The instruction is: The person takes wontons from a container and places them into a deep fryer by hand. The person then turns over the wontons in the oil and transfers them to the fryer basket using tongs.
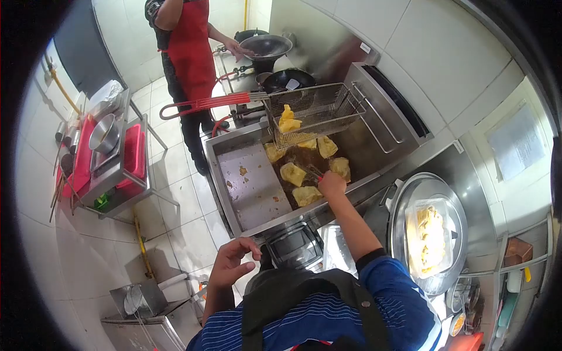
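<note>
My right hand [332, 184] is wrapped around a red-handled metal utensil [315, 171], its tip over the oil in the fryer [257, 175]; its exact kind is hard to make out. Several golden fried pieces float around it, among them one piece [293, 174] to its left and another piece [305, 196] nearer me. A wire fryer basket [316, 114] with a red handle sits above the oil at the far side, with a yellow piece [288, 120] in it. My left hand [234, 262] hangs in the air before the fryer's near edge, holding nothing, fingers bent and thumb apart.
Crumbs lie on the fryer's metal drain plate. A person in a red apron [190, 52] stands beyond it near woks [266, 47]. At right, a clear container [430, 237] of yellow food rests on a large round lid [404, 202]. A cart with a bowl [105, 134] stands left.
</note>
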Demonstrator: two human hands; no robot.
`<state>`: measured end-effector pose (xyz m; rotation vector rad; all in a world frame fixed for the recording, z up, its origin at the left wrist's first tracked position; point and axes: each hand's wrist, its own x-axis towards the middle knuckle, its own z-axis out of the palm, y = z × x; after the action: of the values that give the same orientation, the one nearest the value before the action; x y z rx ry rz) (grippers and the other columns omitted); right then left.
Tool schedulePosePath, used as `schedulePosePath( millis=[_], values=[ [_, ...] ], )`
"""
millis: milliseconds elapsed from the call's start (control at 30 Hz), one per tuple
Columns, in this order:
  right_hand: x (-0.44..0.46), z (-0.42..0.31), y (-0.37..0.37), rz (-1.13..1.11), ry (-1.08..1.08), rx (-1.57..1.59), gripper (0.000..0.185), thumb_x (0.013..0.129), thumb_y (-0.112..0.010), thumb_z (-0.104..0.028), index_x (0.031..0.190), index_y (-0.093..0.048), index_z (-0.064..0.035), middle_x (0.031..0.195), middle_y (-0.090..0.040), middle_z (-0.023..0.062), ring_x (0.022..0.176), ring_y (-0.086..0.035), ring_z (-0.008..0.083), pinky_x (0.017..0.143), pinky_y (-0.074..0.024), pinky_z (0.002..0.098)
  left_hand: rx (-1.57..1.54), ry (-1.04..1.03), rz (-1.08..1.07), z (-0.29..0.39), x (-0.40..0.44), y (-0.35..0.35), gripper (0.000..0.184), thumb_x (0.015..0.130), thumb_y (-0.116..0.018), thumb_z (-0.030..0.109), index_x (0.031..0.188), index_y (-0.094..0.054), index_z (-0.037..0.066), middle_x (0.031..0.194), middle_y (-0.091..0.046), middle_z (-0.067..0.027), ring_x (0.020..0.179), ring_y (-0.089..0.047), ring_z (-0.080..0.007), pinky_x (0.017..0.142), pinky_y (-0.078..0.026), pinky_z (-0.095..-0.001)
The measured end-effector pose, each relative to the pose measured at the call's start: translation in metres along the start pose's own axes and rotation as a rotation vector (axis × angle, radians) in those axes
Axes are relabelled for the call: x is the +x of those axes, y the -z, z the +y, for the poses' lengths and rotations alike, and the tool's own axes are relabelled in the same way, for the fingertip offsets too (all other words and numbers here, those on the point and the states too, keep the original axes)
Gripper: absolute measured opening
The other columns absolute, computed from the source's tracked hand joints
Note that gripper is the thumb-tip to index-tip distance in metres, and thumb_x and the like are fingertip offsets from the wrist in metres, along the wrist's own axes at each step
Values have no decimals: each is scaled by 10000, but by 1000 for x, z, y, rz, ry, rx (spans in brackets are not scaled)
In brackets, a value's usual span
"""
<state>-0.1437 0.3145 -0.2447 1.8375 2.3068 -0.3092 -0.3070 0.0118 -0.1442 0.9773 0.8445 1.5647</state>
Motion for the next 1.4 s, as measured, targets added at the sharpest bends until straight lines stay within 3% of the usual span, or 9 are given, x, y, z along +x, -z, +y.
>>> schedulePosePath(
  millis=[333,567,633,767,833,967,1033,1267,1400],
  values=[
    [-7,11,2,64,64,-44,185,786,-566,-215,844,-649,-61,873,-639,116,791,-627,254,631,-506,357,-5,10,-52,9,6,-5,251,681,-642,106,892,-544,12,849,-537,-65,804,-506,-149,749,-386,-283],
    [2,10,-10,16,-42,-16,176,773,-583,-193,866,-642,-56,903,-637,114,807,-627,254,659,-507,340,9,-27,-139,13,15,-11,248,665,-652,134,857,-558,7,800,-542,-70,779,-502,-157,717,-376,-276],
    [4,15,-9,-32,-88,41,317,742,-604,-320,925,-615,-62,954,-621,128,900,-599,282,748,-482,373,10,19,-148,13,17,-11,248,668,-650,133,859,-559,5,805,-543,-71,778,-504,-158,718,-377,-278],
    [9,13,-4,-32,-95,43,326,737,-608,-323,933,-615,-63,954,-621,127,898,-599,282,742,-483,374,19,23,-147,14,19,-11,246,672,-648,125,867,-559,4,802,-542,-71,780,-507,-157,718,-379,-278],
    [8,12,6,-129,-64,21,228,780,-584,-211,933,-613,-44,983,-613,136,888,-608,255,717,-497,357,21,0,-137,14,19,-10,240,674,-644,113,873,-560,6,807,-541,-69,779,-508,-154,721,-382,-276],
    [29,14,-2,-12,-118,85,231,785,-589,-224,926,-615,-44,975,-614,139,878,-608,261,729,-494,358,52,82,-72,14,17,-9,278,650,-648,187,843,-565,5,766,-542,-86,805,-514,-193,776,-385,-317],
    [40,13,-4,24,-137,71,217,794,-582,-224,915,-616,-47,954,-619,135,856,-613,264,702,-500,355,22,24,-145,14,18,-7,225,685,-637,95,875,-555,7,823,-540,-70,784,-510,-151,732,-388,-284],
    [18,-3,16,-55,-131,2,237,784,-597,-246,905,-629,-45,942,-624,136,836,-618,271,671,-504,369,-74,46,-117,-2,16,-4,225,701,-639,92,891,-549,11,825,-534,-58,790,-506,-141,734,-387,-280],
    [18,-17,3,-33,-60,280,355,742,-631,-326,919,-619,-19,949,-617,154,858,-607,297,712,-489,388,-26,129,-132,-6,21,-6,245,700,-635,118,900,-546,7,841,-533,-67,805,-503,-149,759,-386,-295]
  ],
)
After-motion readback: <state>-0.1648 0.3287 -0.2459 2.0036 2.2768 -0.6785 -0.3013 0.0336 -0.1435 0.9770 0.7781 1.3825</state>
